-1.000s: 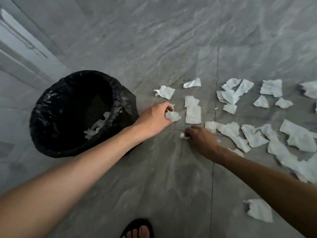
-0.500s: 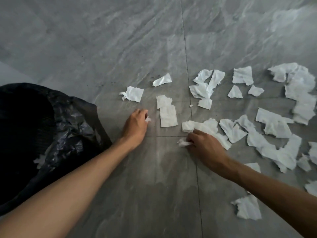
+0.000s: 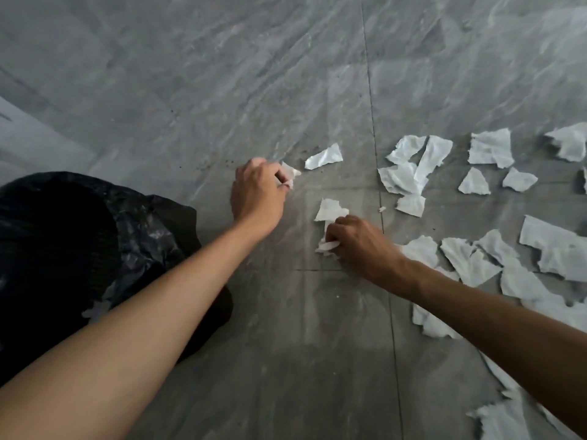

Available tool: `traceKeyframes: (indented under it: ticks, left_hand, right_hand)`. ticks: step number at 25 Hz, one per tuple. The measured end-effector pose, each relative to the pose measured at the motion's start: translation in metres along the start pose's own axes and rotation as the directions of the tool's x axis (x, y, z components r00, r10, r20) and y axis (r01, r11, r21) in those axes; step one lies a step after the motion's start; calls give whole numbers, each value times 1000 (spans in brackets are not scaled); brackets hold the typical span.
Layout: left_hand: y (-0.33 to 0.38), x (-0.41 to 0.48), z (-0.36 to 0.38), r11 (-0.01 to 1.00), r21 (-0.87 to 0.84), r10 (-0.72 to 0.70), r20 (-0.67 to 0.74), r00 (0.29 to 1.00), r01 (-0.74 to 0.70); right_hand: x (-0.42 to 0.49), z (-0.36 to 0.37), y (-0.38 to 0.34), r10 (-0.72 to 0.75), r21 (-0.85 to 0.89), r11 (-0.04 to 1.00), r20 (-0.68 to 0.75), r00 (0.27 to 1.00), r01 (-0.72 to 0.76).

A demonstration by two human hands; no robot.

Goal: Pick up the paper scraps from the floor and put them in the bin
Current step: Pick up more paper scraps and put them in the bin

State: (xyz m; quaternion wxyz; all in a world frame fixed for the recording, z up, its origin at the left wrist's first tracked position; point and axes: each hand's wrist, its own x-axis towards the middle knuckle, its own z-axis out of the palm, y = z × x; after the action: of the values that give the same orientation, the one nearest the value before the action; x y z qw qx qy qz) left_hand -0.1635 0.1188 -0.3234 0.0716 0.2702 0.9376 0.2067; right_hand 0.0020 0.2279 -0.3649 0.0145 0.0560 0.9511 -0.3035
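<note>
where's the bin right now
The bin, lined with a black bag, sits at the left edge of the head view, under the left forearm and left of both hands, away from the scraps.

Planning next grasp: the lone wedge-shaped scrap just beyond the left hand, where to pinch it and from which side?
Probably pinch the wedge-shaped scrap at its pointed near-left corner, coming from the left hand side. It lies flat on the floor, clear of other scraps; that corner sits closest to the fingers, which already clutch paper.
</note>
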Motion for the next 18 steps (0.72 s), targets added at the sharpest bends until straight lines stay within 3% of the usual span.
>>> traceKeyframes:
  ticks: [1, 3, 5, 6, 8, 9, 11, 14, 18]
  left_hand:
    - [-2, 9, 4, 997, 77, 14, 35, 999, -17]
    - [-10, 17, 15, 986, 166, 3, 148, 989, -28]
    - [-16, 14, 26, 988, 151, -5, 196, 981, -25]
    - [-19, 11, 30, 991, 134, -2, 184, 983, -23]
    - [-20, 5, 34, 995, 103, 0, 159, 987, -17]
    - [-19, 2, 33, 996, 88, -14, 161, 987, 0]
    - [-10, -6, 29, 999, 30, -46, 184, 982, 41]
    - [16, -24, 6, 996, -92, 16, 214, 977, 4]
    - [54, -57, -58, 964, -238, 165, 174, 971, -121]
  right_hand:
    - [-4, -3, -2, 22, 83, 996, -36, 999, -19]
    - [-12, -14, -6, 211, 303, 939, -139, 968, -161]
    - [-26, -28, -7, 423, 553, 775, -93, 901, -307]
    - [-34, -35, -7, 469, 703, 632, -11, 883, -327]
    - [-49, -48, -7, 496, 931, 234, 135, 858, -281]
    - [-54, -53, -6, 511, 969, 41, 190, 838, -245]
    - [-61, -63, -6, 577, 963, -176, 270, 771, -205]
    - [-63, -73, -11, 661, 946, -261, 318, 680, -189]
    - [-55, -80, -33, 608, 964, -147, 264, 749, -221]
